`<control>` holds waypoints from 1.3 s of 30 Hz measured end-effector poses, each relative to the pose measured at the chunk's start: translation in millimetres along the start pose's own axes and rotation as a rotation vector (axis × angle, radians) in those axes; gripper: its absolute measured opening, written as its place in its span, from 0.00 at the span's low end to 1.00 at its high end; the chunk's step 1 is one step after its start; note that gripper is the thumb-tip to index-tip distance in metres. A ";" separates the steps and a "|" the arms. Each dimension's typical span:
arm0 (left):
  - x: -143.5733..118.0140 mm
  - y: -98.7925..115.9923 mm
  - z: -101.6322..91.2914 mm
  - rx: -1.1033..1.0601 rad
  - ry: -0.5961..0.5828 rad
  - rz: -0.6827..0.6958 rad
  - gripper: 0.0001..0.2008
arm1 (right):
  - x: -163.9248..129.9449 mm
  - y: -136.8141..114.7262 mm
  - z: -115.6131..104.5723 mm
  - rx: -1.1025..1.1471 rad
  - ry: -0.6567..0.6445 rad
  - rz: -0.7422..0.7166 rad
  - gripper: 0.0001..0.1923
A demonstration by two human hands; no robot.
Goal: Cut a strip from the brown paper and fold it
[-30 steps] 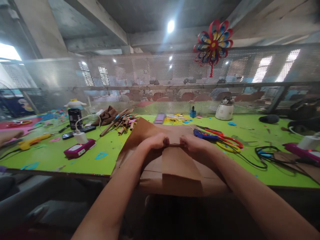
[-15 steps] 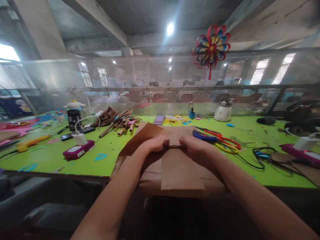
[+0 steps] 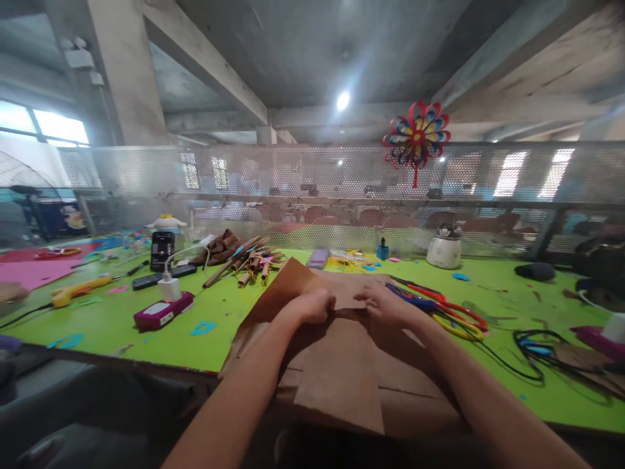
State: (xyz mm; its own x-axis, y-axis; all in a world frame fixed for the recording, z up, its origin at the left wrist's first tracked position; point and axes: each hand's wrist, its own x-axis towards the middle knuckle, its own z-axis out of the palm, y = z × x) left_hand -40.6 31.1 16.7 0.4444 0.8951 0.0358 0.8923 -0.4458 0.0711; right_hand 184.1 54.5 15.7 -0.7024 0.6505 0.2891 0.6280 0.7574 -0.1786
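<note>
My left hand is closed, its fingers pinching the left end of a thin rolled edge on a strip of brown kraft paper. At the right end of that roll, my right hand has its fingers loosened and apart, close over the paper. The strip hangs toward me over the table's front edge. Beneath it lies a larger brown paper sheet, its far left corner folded up. Fingertips of the left hand are partly hidden.
Scissors with red handles and other tools lie right of the paper. A purple power strip, a yellow glue gun and rolled paper tubes are to the left. Another person's hand shows at far left. A white bottle stands behind.
My right hand has loosened from the roll and its fingers have spread. The paper strip's near end has swung left and lower. The whole view has tilted upward.
</note>
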 end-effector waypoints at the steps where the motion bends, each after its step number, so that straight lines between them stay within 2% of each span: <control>1: -0.6 1.6 -1.0 0.006 0.011 0.003 0.13 | -1.0 -3.9 0.4 0.012 -0.022 -0.022 0.18; 4: -1.3 5.4 -3.6 0.000 0.036 -0.009 0.12 | -5.3 -14.2 5.7 -0.019 -0.055 0.003 0.13; 7: -0.1 5.0 -3.7 -0.039 0.031 -0.055 0.12 | -4.9 -18.0 12.8 -0.120 -0.043 0.028 0.13; 11: 2.4 0.1 -1.9 -0.188 0.029 -0.048 0.14 | 0.0 -17.7 16.6 -0.191 -0.041 -0.023 0.12; 14: 4.9 -3.1 -3.1 -0.356 0.038 -0.020 0.11 | 1.9 -18.2 16.7 -0.210 0.018 -0.054 0.11; 17: 7.6 -5.3 -6.3 -0.386 0.076 -0.040 0.20 | 3.5 -18.8 18.3 -0.217 0.092 -0.089 0.10; 22: 9.3 -9.8 -8.7 -0.356 0.012 -0.031 0.20 | 7.1 -19.0 21.4 -0.243 0.148 -0.163 0.09; 28: 10.7 -18.5 0.9 -0.590 -0.019 0.014 0.20 | 8.6 -20.0 18.9 -0.235 0.199 -0.152 0.08; 31: 11.0 -20.6 4.5 -0.712 -0.050 0.019 0.21 | 6.6 -21.1 17.7 -0.137 0.215 -0.125 0.09; 34: 10.4 -18.2 4.4 -0.716 -0.059 0.032 0.23 | 3.1 -18.7 18.2 0.120 0.214 -0.061 0.08; 37: 10.4 -12.4 4.7 -0.749 -0.046 0.077 0.23 | 1.9 -10.5 19.1 0.440 0.095 0.022 0.12; 39: 11.1 -8.2 6.3 -0.811 -0.035 0.110 0.23 | 2.8 -3.6 18.6 0.569 -0.014 0.058 0.14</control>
State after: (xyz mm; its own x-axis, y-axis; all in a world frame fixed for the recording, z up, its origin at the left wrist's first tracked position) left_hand -42.5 44.7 10.2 0.5405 0.8396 0.0542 0.5142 -0.3806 0.7686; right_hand 173.7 54.7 -0.3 -0.6791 0.6893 0.2522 0.3889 0.6293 -0.6729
